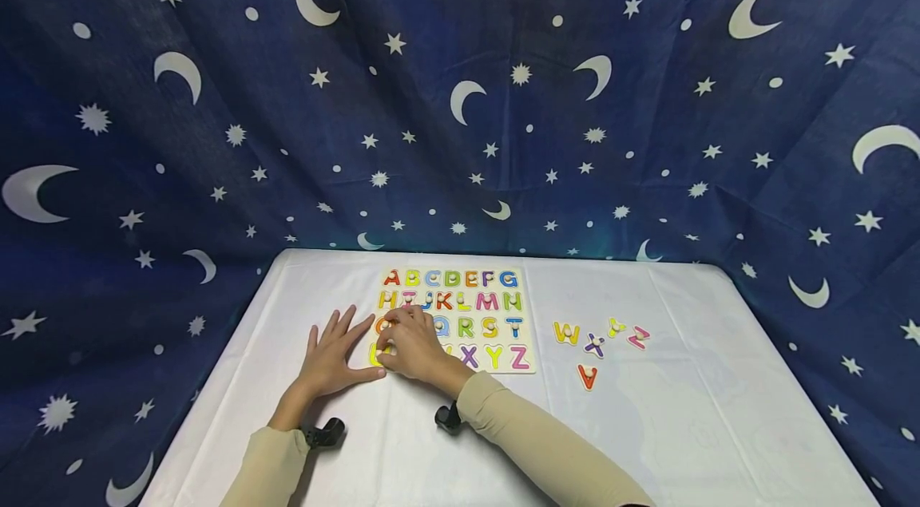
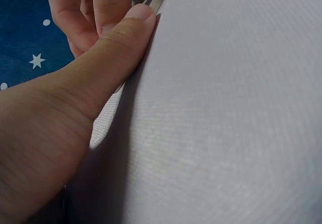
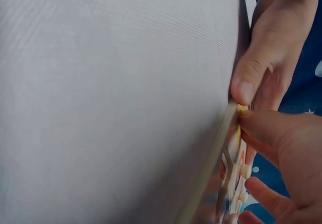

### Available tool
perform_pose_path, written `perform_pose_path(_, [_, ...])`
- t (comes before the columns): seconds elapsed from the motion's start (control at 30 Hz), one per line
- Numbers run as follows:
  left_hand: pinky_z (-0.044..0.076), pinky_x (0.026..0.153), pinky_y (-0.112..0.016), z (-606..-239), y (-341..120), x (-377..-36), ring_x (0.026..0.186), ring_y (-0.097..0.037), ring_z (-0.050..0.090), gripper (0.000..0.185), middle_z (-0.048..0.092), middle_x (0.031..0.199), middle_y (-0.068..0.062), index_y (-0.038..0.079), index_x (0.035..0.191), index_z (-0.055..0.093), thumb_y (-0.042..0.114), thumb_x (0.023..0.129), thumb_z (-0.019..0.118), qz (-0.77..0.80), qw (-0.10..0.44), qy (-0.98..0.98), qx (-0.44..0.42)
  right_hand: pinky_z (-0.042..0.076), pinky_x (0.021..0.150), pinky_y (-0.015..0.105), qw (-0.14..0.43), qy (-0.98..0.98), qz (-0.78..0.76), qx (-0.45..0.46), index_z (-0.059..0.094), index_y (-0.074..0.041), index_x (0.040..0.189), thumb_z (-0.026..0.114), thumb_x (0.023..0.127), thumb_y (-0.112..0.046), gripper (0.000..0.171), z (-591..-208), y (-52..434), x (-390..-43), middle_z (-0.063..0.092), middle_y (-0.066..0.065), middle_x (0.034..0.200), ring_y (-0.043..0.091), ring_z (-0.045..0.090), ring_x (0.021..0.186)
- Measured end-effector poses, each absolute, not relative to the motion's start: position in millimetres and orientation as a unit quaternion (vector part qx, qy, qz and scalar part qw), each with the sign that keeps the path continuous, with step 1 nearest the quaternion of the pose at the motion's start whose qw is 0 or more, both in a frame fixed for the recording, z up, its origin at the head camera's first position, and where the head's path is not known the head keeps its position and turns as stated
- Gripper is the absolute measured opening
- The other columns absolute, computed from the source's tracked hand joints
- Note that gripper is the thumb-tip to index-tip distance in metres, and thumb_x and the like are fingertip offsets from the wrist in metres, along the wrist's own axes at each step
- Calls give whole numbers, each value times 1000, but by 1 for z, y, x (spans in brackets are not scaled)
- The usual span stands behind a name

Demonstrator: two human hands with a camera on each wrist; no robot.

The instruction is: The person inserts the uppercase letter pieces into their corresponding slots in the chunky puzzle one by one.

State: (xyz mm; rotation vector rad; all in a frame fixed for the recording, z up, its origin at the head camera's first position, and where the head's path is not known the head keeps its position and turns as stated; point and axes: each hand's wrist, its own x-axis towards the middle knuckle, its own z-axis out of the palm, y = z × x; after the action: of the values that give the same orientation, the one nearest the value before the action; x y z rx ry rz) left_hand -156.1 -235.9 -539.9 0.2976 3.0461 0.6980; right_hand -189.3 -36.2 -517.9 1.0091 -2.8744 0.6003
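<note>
A wooden alphabet puzzle board (image 1: pixel 529 366) lies on the white table, with colored letters in rows. My right hand (image 1: pixel 419 347) reaches over its lower left corner. Between thumb and fingers it pinches a yellow letter piece (image 1: pixel 373 356), largely covered by the fingers. Its exact letter is hard to make out. To the left, my left hand (image 1: pixel 329 363) has its fingers spread, and its thumb touches the board's lower left edge. Seen from the right wrist, the left thumb (image 3: pixel 246 88) is right beside the pinching fingers. Small knobs stand up from many letters in the upper rows.
Right of the board lie loose letter pieces: a yellow W (image 1: pixel 566 333), a purple X (image 1: pixel 594 345), a yellow Y (image 1: pixel 616 327), a pink Z (image 1: pixel 638 337) and a red V-shaped piece (image 1: pixel 587 377). Behind the table (image 1: pixel 683 427) hangs a dark blue cloth (image 1: pixel 503 148) with moons and stars.
</note>
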Motion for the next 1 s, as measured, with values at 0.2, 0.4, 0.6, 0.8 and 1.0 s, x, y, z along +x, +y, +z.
perform_pose_path(0.2, [-1, 116, -76, -539, -237, -155, 153, -51, 12, 104, 25, 167, -23, 18, 156, 47, 65, 71, 84, 226, -5, 969, 99, 39, 106, 48, 7, -912, 217, 348, 79, -28, 106, 75, 92, -37, 17, -503, -12, -198, 58, 1, 142, 26, 44, 130])
perform_pose_path(0.4, [-2, 118, -74, -539, -235, -155, 154, -50, 11, 104, 24, 167, -22, 18, 156, 46, 63, 71, 85, 233, 0, 968, 92, 43, 103, 49, -3, -895, 249, 369, 78, -21, 114, 75, 95, -34, 23, -488, 41, -206, 61, 6, 138, 28, 49, 127])
perform_pose_path(0.6, [-3, 119, -73, -541, -236, -156, 154, -49, 10, 106, 23, 168, -21, 18, 157, 45, 64, 70, 85, 231, 1, 969, 88, 45, 106, 50, 2, -895, 287, 340, 76, -14, 116, 78, 93, -28, 27, -485, 107, -204, 64, 9, 134, 27, 51, 125])
perform_pose_path(0.8, [-3, 118, -73, -542, -235, -156, 154, -49, 10, 106, 23, 168, -21, 18, 156, 46, 65, 70, 85, 226, 2, 970, 85, 47, 104, 50, 16, -908, 309, 283, 76, -14, 116, 82, 90, -24, 29, -490, 170, -191, 66, 2, 127, 24, 54, 118])
perform_pose_path(1.0, [-4, 119, -73, -540, -234, -155, 154, -49, 9, 107, 22, 168, -22, 17, 156, 45, 64, 70, 86, 229, 8, 970, 84, 49, 93, 49, 57, -913, 319, 246, 76, -14, 112, 85, 86, -18, 28, -503, 226, -169, 69, -1, 119, 22, 57, 108])
